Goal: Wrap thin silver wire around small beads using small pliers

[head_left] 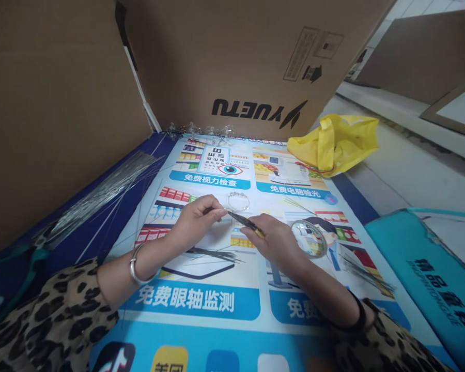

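Observation:
My left hand (198, 217) is closed in a pinch on a thin wire that leads to a small ring of clear beads (238, 200) lying on the printed poster (201, 302). My right hand (276, 242) grips dark pliers with a yellow handle (245, 222), their tip meeting the wire beside my left fingertips. A short bundle of thin wires (213, 253) lies on the poster just under my left wrist. Both sleeves are leopard print, and a silver bangle sits on my left wrist.
A long bundle of silver wires (101, 194) lies at the left. A round clear dish (309, 237) sits right of my right hand, more wires (366, 274) beyond it. A yellow plastic bag (335, 142) lies at the back right. Cardboard boxes (248, 62) wall the back and left. A teal bag (430, 279) lies at the right.

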`<state>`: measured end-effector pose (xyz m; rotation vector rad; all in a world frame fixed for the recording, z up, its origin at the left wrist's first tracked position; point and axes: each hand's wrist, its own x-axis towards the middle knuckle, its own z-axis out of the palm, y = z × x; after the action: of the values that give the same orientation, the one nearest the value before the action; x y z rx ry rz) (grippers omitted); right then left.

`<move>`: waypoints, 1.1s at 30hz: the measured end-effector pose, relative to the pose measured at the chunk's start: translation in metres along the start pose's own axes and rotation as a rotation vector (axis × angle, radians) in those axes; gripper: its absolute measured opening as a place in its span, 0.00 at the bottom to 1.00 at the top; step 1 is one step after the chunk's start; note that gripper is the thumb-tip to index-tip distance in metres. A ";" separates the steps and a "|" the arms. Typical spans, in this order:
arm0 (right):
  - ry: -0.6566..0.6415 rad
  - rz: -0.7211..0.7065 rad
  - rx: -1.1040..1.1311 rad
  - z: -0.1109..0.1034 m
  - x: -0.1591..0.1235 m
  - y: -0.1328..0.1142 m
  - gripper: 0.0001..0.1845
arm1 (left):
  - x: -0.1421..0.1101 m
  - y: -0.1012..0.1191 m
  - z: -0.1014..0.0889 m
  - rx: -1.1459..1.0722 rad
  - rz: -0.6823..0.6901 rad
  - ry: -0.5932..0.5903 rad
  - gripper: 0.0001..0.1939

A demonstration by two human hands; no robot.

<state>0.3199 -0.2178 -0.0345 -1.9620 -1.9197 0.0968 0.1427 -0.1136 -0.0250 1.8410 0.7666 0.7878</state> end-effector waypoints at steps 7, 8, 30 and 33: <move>-0.054 0.070 0.024 -0.002 0.002 -0.003 0.14 | 0.004 0.004 -0.005 0.045 -0.030 -0.031 0.11; -0.063 0.081 0.027 -0.002 0.003 -0.003 0.14 | 0.008 0.006 -0.011 0.071 -0.021 -0.032 0.12; -0.067 0.068 -0.009 0.010 0.005 0.010 0.18 | 0.042 -0.039 -0.081 0.820 -0.111 -0.281 0.16; -0.077 0.071 -0.008 0.008 0.005 0.009 0.18 | 0.041 -0.041 -0.076 0.791 -0.082 -0.301 0.11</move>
<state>0.3257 -0.2108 -0.0437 -2.0608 -1.9001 0.1867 0.1005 -0.0280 -0.0298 2.5230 1.0319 0.1239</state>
